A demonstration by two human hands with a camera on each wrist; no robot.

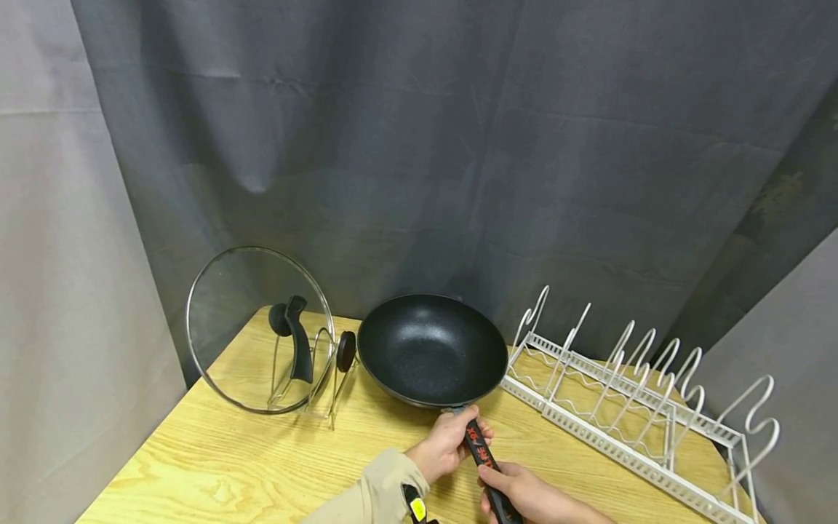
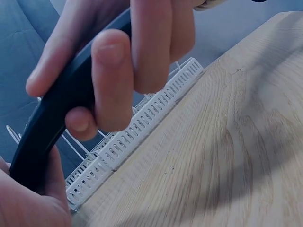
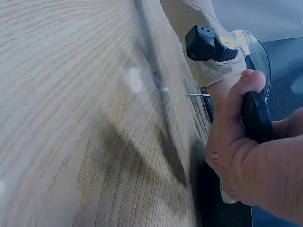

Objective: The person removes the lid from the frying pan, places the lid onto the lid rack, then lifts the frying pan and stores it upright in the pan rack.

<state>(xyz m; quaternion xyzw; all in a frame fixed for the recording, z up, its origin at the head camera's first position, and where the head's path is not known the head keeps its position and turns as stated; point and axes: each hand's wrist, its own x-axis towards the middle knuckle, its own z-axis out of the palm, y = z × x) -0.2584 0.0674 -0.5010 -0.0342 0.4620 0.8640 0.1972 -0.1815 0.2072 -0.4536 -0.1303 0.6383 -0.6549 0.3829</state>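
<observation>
1. The left hand (image 1: 448, 445) grips the black handle (image 1: 482, 450) close to the pan, its fingers curled around the grip; the forearm slants up and rightward from the bottom edge in a beige sleeve (image 1: 382, 484) (a small black device with a yellow label sits at the cuff).
2. The right hand (image 1: 524, 491) holds the same handle nearer its free end, thumb laid along the top; its forearm slants up and leftward from the lower right.
3. The black pan (image 1: 428, 353) lies ahead of both hands, its open side tilted toward the head camera, above the wooden surface (image 1: 190, 466); whether its base touches down, I cannot tell.
4. Left of the pan, a glass lid (image 1: 229, 327) with a black handle stands nearly upright in a wire stand (image 1: 334, 404).
5. Right of the pan, a white rack (image 1: 609, 444) with wavy upright dividers runs diagonally toward the lower right.
</observation>
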